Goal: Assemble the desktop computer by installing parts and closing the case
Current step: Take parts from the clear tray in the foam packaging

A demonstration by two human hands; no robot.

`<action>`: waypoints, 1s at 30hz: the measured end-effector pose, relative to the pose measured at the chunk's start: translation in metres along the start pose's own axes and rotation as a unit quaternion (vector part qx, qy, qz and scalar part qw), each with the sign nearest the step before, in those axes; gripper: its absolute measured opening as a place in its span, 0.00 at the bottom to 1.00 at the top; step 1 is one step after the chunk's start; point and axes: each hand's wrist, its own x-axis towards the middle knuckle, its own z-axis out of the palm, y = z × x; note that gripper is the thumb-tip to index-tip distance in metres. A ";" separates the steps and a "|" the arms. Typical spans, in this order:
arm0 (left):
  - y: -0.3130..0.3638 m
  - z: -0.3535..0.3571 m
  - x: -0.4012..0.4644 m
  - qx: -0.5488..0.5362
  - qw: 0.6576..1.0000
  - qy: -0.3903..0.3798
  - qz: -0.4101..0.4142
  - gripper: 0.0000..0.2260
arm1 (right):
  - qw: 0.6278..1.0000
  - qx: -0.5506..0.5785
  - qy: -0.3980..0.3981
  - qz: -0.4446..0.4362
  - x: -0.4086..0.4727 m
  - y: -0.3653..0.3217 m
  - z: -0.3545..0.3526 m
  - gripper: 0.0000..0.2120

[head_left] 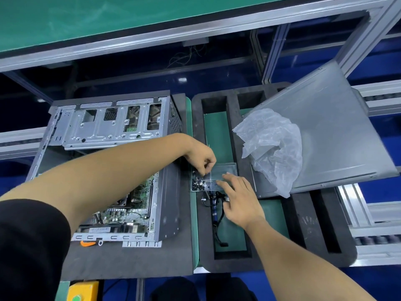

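Head view: open computer case point(108, 166) lies on its side on a dark foam pad, motherboard point(128, 205) exposed, left of a clear plastic screw box point(213, 177). Left hand point(200, 156) reaches over the case, fingers curled down and pinching among the small dark screws point(198, 183) in the box's left end; what it holds is too small to tell. Right hand point(237, 196) rests with straight fingers on the box's right edge, above a black cable bundle point(217, 209). Right of the box, the grey side panel point(325, 135) leans on the foam tray point(303, 224), crumpled plastic bag point(273, 144) on it.

Matt grey metal case point(112, 127); clear plastic box point(219, 172); seemingly foam tray point(299, 213).
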 end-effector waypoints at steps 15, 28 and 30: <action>0.015 0.011 0.015 0.258 0.965 0.021 0.050 0.13 | 1.000 -0.002 0.001 0.001 0.001 0.001 0.002 0.28; 0.006 -0.007 0.008 0.220 0.974 0.042 0.017 0.10 | 1.000 0.000 -0.009 0.010 0.000 0.000 -0.001 0.29; 0.008 -0.004 0.010 0.238 0.970 0.031 0.024 0.11 | 1.000 -0.001 -0.010 0.012 0.000 0.000 -0.001 0.29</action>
